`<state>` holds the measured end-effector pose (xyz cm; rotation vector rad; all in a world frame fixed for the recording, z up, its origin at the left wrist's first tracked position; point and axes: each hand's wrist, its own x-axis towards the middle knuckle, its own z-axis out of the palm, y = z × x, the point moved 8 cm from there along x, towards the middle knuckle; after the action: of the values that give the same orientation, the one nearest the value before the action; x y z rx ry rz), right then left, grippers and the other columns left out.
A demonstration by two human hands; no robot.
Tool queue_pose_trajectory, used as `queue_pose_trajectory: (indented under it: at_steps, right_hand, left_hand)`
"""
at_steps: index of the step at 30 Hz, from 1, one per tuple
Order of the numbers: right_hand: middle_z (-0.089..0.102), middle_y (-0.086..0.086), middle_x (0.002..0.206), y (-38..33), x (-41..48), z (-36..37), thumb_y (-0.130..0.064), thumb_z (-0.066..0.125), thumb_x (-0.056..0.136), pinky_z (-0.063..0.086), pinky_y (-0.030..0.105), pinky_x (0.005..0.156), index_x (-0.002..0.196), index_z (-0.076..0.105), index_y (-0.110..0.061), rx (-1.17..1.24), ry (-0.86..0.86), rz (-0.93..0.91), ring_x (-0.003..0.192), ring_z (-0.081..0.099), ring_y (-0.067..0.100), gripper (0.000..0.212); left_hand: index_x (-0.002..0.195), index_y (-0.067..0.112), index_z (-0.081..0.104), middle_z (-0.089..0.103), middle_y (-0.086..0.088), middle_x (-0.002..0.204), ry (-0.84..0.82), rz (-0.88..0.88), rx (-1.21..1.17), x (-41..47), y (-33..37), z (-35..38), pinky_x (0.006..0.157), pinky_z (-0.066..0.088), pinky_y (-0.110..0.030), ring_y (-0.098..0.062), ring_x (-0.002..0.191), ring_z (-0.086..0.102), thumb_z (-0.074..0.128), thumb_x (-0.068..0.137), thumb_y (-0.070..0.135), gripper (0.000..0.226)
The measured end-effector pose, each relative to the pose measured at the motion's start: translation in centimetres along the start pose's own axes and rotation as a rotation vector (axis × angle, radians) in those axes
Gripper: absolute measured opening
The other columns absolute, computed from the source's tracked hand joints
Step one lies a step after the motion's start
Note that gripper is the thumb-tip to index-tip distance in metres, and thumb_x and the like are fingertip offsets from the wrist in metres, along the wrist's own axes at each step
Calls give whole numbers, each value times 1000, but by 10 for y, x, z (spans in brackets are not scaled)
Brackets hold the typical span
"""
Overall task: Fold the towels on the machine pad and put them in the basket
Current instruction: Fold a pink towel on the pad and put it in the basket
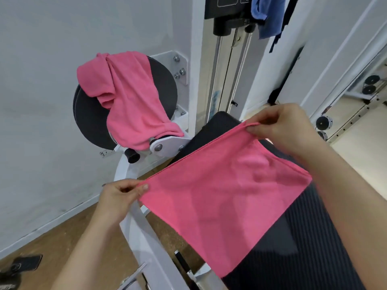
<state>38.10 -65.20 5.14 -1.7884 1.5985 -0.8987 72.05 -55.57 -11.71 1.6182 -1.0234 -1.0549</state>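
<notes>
A pink towel (222,195) is stretched out flat in the air over the dark ribbed machine pad (310,243). My left hand (119,195) pinches its near left corner. My right hand (280,126) pinches the far top corner. The rest of the towel hangs down onto the pad. A second pink towel (129,101) lies crumpled over the round black roller pad (163,86) at the upper left. No basket is in view.
The white machine frame (136,227) runs below my left hand, with a black handle (182,260) near the pad. A blue cloth (268,15) hangs at the top by the weight stack. A white wall stands left; the floor is wood.
</notes>
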Motion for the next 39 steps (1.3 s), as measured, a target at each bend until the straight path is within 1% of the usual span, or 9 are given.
queue_pose_trajectory:
  at_steps: [5,6,11,16,22,26,30,35,39]
  right_hand:
    - [69,6,68,-12,-88,-55,7,73,74,46,10,53,86,71,2,333,-18,70,54,60,1,13]
    - [68,3,66,-12,-104,-63,8,73,72,47,11,53,86,68,2,416,-26,82,55,61,4,16]
    - [57,3,61,-3,-177,-101,-7,76,50,26,13,36,83,73,-4,804,-13,212,44,43,6,33]
    - [59,10,60,22,-229,-115,1,60,68,34,14,31,87,74,5,917,74,367,37,44,7,23]
    - [70,3,70,113,-255,-110,0,70,80,43,20,54,85,79,-14,415,188,534,60,56,9,17]
    - [72,-8,67,152,-247,-103,-10,75,77,53,28,70,70,76,-25,-23,193,550,68,67,8,17]
    - [67,-15,70,162,-233,-109,-20,69,80,48,29,67,71,69,-30,-350,241,529,75,63,9,13]
    - [63,-12,69,166,-217,-123,-22,64,79,35,22,53,70,65,-27,-434,337,494,68,56,11,10]
    - [63,-9,64,175,-215,-130,-21,69,78,41,27,57,67,65,-26,-316,350,524,66,57,9,13]
  left_hand:
    - [72,25,78,73,-2,76,-82,204,-30,-31,77,-17,70,56,-19,-12,72,67,71,78,13,15]
    - [71,25,78,73,-5,76,-109,226,-77,-37,94,-17,67,56,-18,-12,70,66,74,73,23,4]
    - [64,24,74,64,12,57,-259,369,-226,-62,170,1,51,46,-11,0,51,56,88,37,64,50]
    - [63,31,76,62,14,52,-255,396,-66,-53,198,43,44,42,-12,2,45,50,70,76,30,14]
    - [89,10,74,73,-10,84,-485,285,291,-19,162,140,65,54,-21,-11,72,65,71,83,15,8]
    - [81,20,76,73,3,76,-397,383,589,6,132,194,73,49,-29,-13,74,65,74,83,23,4]
    - [93,16,75,71,2,91,-316,537,688,16,135,232,82,45,-30,-16,89,60,64,92,26,16]
    - [95,17,70,68,3,92,-318,642,754,31,143,265,78,41,-31,-17,90,59,55,96,27,18]
    - [101,15,69,69,0,100,-335,659,753,40,145,279,81,40,-31,-17,95,58,52,98,27,21]
